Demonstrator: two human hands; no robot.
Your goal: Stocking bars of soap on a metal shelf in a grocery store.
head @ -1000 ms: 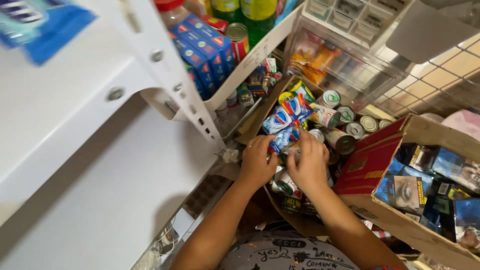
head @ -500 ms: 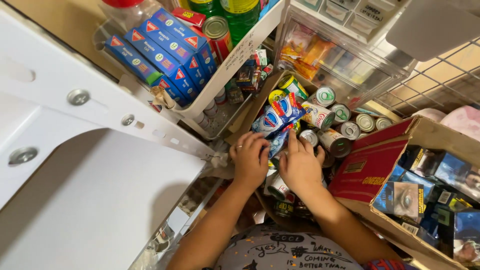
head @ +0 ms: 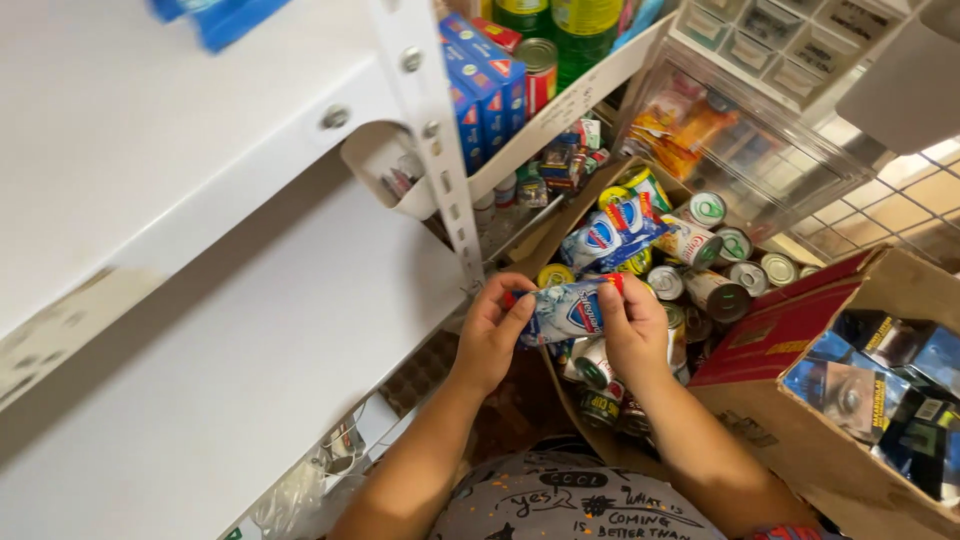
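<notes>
A blue packet (head: pixel 568 312) is gripped at its ends by the left hand (head: pixel 490 335) and right hand (head: pixel 632 325), above the cans (head: pixel 700 285).

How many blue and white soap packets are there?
3 that I can see. Both hands, left hand and right hand, hold one packet; two more packets lie on the tins behind it. Others may be hidden underneath.
</notes>
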